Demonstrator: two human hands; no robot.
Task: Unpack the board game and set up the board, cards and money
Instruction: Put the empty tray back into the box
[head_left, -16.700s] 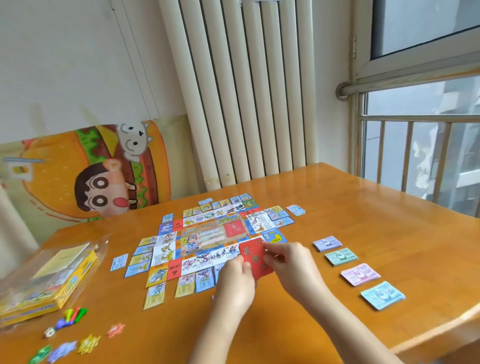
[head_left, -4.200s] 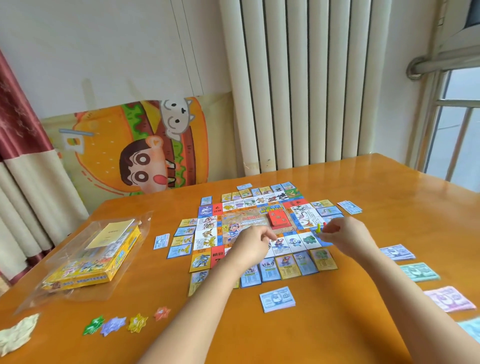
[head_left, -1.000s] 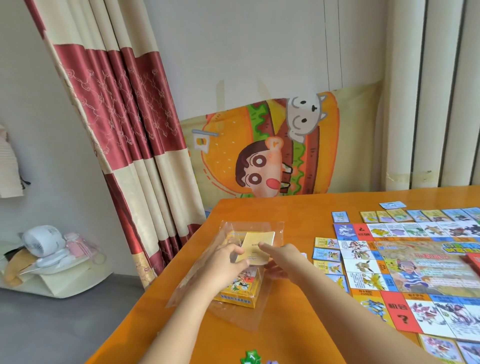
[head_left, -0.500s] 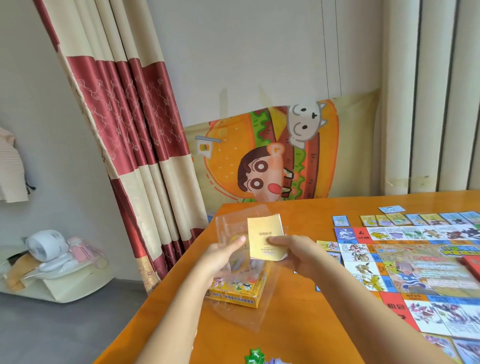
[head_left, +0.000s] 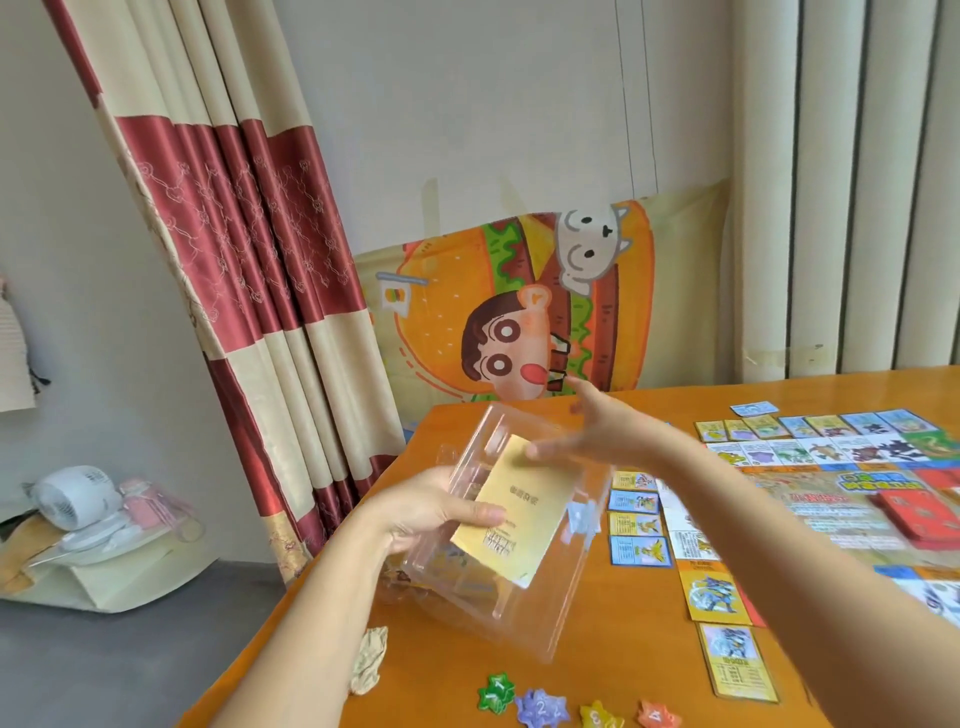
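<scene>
My left hand (head_left: 431, 512) holds a clear plastic bag (head_left: 519, 608) lifted above the table's left end, with its thumb pinning a yellow leaflet (head_left: 519, 506) against the bag. Just above the leaflet's top edge is my right hand (head_left: 597, 431), blurred, with its fingers spread and holding nothing. The game board (head_left: 831, 499) lies flat to the right with a red card stack (head_left: 922, 514) on it. Property cards (head_left: 636, 525) are laid out around the board. Something yellow shows dimly through the bag's lower part.
Star-shaped tokens (head_left: 540, 706) lie in a row near the table's front edge, and a crumpled paper scrap (head_left: 369, 665) sits by the left edge. The orange table (head_left: 597, 649) drops off to the floor on the left. A curtain (head_left: 249, 260) hangs beyond the corner.
The bag and leaflet have come up off the table. The leaflet passed from my right hand to my left thumb, and my right hand let go and opened above it.
</scene>
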